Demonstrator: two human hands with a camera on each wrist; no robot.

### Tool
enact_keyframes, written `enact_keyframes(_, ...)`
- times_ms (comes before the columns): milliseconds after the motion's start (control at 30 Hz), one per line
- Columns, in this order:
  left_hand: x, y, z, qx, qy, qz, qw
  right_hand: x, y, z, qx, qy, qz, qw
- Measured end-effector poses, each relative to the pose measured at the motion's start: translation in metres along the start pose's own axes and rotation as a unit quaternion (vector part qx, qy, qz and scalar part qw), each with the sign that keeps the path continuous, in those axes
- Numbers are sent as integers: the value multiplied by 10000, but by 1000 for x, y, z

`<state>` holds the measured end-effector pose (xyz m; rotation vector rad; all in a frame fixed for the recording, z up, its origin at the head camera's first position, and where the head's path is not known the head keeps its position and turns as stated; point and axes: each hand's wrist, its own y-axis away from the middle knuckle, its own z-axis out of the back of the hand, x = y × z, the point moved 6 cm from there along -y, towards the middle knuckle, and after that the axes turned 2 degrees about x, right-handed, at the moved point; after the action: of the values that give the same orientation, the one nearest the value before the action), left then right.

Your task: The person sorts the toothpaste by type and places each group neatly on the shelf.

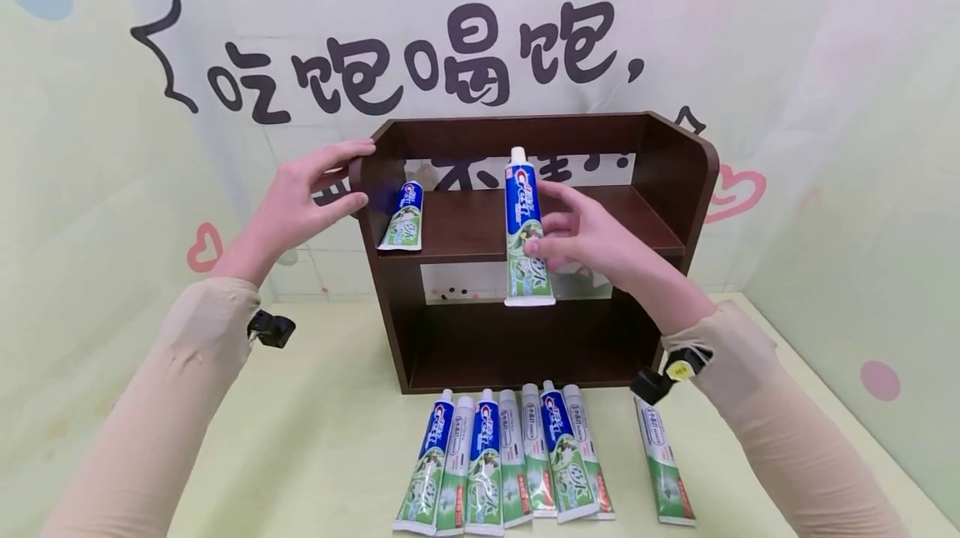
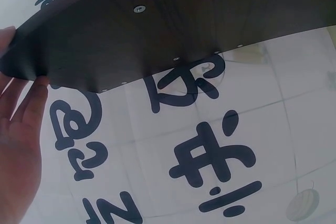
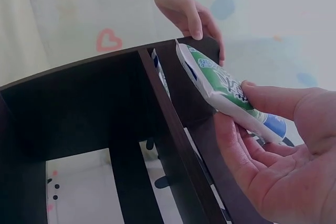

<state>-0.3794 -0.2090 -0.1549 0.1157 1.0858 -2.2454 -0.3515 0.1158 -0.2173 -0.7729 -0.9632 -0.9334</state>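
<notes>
My right hand (image 1: 588, 234) pinches a blue, white and green Crest toothpaste tube (image 1: 522, 213) between thumb and fingers. The tube is upright, cap up, in front of the middle board of a dark brown two-tier shelf (image 1: 480, 248). In the right wrist view, the tube's crimped end points toward the shelf's left side panel. My left hand (image 1: 296, 196) grips the rounded upper edge of that panel, as the left wrist view also shows. A second Crest tube (image 1: 405, 217) stands cap up on the upper tier, against the left side.
Several toothpaste tubes (image 1: 483, 463), Crest and grey-green ones, lie side by side on the pale table (image 1: 315, 438) before the shelf. A grey-green tube (image 1: 665, 463) lies apart at the right. Behind the shelf is a wall (image 1: 300, 5) with large black characters.
</notes>
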Motion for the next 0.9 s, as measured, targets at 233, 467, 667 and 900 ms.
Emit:
enact_keyframes(233, 0, 0, 1, -44, 28, 10, 10000, 8, -28, -2, -247, -227, 30, 9994)
enact_keyframes(467, 0, 0, -1, -29, 85, -35, 10000, 12, -50, -10, -305, -395, 64, 9987)
enact_keyframes(667, 0, -1, -1, -45, 10, 21, 10000, 16, -65, -13, -403, -348, 108, 9985)
enact_keyframes(900, 1, 0, 0, -42, -48, 43, 10000, 15, -81, -16, -497, -361, 29, 9981)
